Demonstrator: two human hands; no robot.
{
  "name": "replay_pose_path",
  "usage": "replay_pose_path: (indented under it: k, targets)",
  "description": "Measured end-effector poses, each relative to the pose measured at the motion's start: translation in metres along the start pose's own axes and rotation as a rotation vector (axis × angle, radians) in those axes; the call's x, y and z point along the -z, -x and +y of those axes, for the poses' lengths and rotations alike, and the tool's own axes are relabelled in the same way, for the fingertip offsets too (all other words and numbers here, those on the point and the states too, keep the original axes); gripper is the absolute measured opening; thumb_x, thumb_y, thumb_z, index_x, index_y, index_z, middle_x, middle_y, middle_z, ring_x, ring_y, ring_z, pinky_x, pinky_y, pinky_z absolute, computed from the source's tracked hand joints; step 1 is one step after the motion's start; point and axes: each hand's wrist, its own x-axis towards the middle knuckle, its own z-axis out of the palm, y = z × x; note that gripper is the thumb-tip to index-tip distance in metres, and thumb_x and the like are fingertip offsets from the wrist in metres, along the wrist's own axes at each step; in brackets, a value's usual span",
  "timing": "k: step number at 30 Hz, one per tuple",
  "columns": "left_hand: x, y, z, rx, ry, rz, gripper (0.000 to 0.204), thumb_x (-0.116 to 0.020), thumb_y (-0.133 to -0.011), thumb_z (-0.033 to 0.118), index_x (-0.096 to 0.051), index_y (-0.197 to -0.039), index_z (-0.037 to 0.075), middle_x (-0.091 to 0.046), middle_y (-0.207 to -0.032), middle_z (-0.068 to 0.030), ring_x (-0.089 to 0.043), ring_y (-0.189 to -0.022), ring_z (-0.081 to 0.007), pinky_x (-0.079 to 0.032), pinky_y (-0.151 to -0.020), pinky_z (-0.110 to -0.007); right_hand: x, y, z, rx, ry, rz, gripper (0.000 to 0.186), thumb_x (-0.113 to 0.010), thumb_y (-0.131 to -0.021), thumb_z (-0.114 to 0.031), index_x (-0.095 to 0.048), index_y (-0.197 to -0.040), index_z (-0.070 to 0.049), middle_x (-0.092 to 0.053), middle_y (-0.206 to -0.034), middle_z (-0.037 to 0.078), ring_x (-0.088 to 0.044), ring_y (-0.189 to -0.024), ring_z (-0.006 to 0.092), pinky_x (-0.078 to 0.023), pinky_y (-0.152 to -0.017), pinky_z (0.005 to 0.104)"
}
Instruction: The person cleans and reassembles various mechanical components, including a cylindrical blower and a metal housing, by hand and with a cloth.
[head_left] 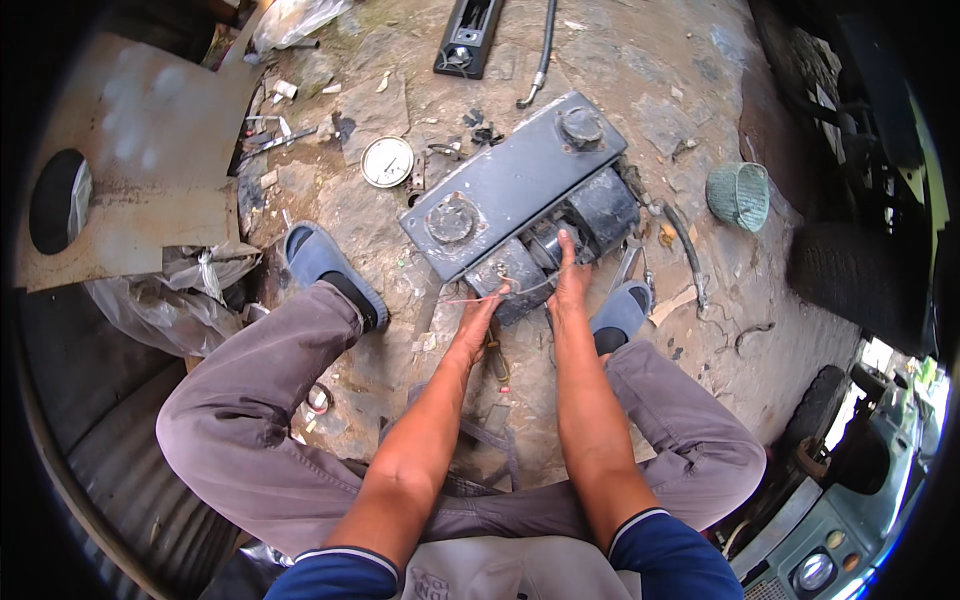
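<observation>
A dusty grey metal box unit [515,185] lies slanted on the ground in front of me, with a round raised fitting at each end of its top. Along its near side run black drum-shaped housings [608,212], and a motor-like cylinder [547,245] shows in the gap between them. My right hand [570,285] grips the unit at this gap, thumb up on the cylinder, other fingers partly hidden. At the lower left housing, my left hand [482,318] is closed on its edge, beside a thin pinkish wire [470,300]. A screwdriver [498,362] lies just below the hands.
A round white-faced gauge [387,161] lies left of the unit, a black hose [688,255] and green woven basket [738,195] right of it. Beyond are a long black casing [468,38] and another hose [540,60]. A rusty metal panel [140,170] stands left; vehicle parts [850,500] are right.
</observation>
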Motion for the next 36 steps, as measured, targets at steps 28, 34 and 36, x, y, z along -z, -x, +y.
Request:
replay_pose_path:
  k: [28, 34, 36]
  targets:
    - [-0.023, 0.031, 0.075, 0.076, -0.247, 0.013, 0.088, -0.050, -0.080, 0.084, -0.049, -0.142, 0.023, -0.058, -0.137, -0.0069, -0.052, -0.126, -0.0310, -0.034, -0.101, -0.064, 0.006, 0.052, -0.021, -0.252, -0.387, -0.176, 0.056, -0.087, -0.073, -0.021, -0.062, -0.121, -0.003, -0.070, -0.113, 0.008, -0.065, -0.103, 0.0209, -0.049, -0.094, 0.0371]
    - [-0.029, 0.037, 0.086, 0.175, -0.293, 0.012, 0.091, -0.049, -0.082, 0.084, -0.038, -0.149, 0.023, -0.048, -0.147, -0.0088, -0.047, -0.132, -0.0317, -0.033, -0.102, -0.067, -0.005, 0.041, 0.007, -0.040, -0.411, -0.129, 0.065, -0.087, -0.074, -0.027, -0.059, -0.127, -0.003, -0.067, -0.121, 0.011, -0.060, -0.115, 0.0230, -0.046, -0.099, 0.0390]
    - [-0.035, 0.039, 0.089, 0.162, -0.349, 0.028, 0.093, -0.046, -0.083, 0.085, -0.033, -0.152, 0.023, -0.043, -0.152, -0.0098, -0.043, -0.138, -0.0337, -0.029, -0.105, -0.071, -0.010, 0.037, 0.013, -0.006, -0.425, -0.071, 0.061, -0.088, -0.072, -0.023, -0.061, -0.122, -0.002, -0.069, -0.117, 0.009, -0.064, -0.107, 0.0218, -0.050, -0.093, 0.0370]
